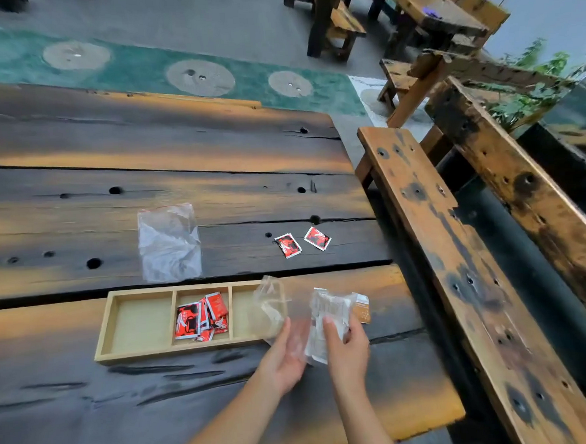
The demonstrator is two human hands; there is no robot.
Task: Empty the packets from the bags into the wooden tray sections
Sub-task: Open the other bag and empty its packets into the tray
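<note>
Wooden tray (103, 336) with three sections lies near the table's (91, 423) front edge, both hands at its right end.

Red packets (201, 318) fill the middle section; the left section holds nothing, and the right one is partly hidden behind a clear bag (267, 309). Left hand (286, 354) cups this bag from below, its grip loose on the plastic. Right hand (347, 349) pinches a second bag (326, 317) holding pale packets, with a brown packet (362, 308) showing at its right side. Farther back, an empty bag (169, 244) lies flat mid-table. Two red packets (301, 242) lie loose toward the table's right edge, well apart from the tray.
</note>
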